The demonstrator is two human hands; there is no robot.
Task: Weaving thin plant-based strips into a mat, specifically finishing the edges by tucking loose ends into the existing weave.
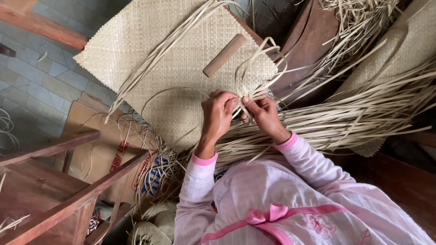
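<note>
A grey tiled floor point(41, 86) carries a woven straw mat point(159, 50), flattened brown cardboard point(97, 149) and a wooden stool point(50, 190).

Light: soft, even daylight | shadows: faint, right edge dim | focus: sharp | glare: none

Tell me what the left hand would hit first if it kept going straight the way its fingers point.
The left hand points up the picture, so it would likely first meet the looped pale strips it pinches, then the woven mat with the wooden stick; depth is unclear.
</note>
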